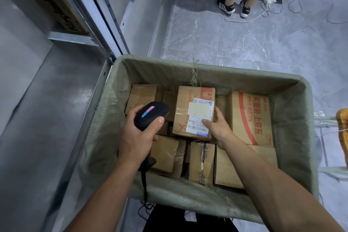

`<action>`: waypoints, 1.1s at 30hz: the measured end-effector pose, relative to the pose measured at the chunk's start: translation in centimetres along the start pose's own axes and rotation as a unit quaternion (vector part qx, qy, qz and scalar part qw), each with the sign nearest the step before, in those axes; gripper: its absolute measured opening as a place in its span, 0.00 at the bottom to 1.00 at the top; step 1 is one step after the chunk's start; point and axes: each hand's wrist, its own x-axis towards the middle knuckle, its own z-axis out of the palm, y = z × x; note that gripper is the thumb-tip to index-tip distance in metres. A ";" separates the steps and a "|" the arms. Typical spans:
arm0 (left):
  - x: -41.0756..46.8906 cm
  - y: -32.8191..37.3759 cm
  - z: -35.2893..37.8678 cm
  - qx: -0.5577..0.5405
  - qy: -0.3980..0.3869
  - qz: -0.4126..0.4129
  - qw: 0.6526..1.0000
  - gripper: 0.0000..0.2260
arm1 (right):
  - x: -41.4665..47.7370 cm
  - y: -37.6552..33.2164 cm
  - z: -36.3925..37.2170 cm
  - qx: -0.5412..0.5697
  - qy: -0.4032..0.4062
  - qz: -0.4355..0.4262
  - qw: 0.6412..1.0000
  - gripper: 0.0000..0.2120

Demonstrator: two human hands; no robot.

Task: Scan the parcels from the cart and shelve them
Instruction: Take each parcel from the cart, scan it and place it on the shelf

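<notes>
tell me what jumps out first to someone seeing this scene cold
The two hands in the middle draw the eye: the left hand grips a black scanner with a blue and red strip, and the right hand holds a labelled parcel lying on top of the others. Around them is the green-lined cart full of cardboard boxes, with a metal shelf to its left.

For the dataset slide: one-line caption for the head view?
Left hand grips a black barcode scanner while the right hand holds a labelled parcel in the lined cart beside a metal shelf.
</notes>
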 end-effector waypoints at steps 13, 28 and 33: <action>0.1 0.1 -1.0 0.028 -0.026 0.008 0.999 0.21 | 2.5 -0.6 1.1 0.073 -0.012 0.024 0.997 0.34; -5.1 0.8 -1.2 0.016 0.031 0.050 0.998 0.23 | -3.6 -0.4 0.8 0.068 -0.018 -0.084 0.994 0.39; -10.8 1.4 -0.4 -0.006 0.090 0.092 0.992 0.21 | -7.1 -1.3 -0.8 0.065 -0.057 -0.140 0.986 0.39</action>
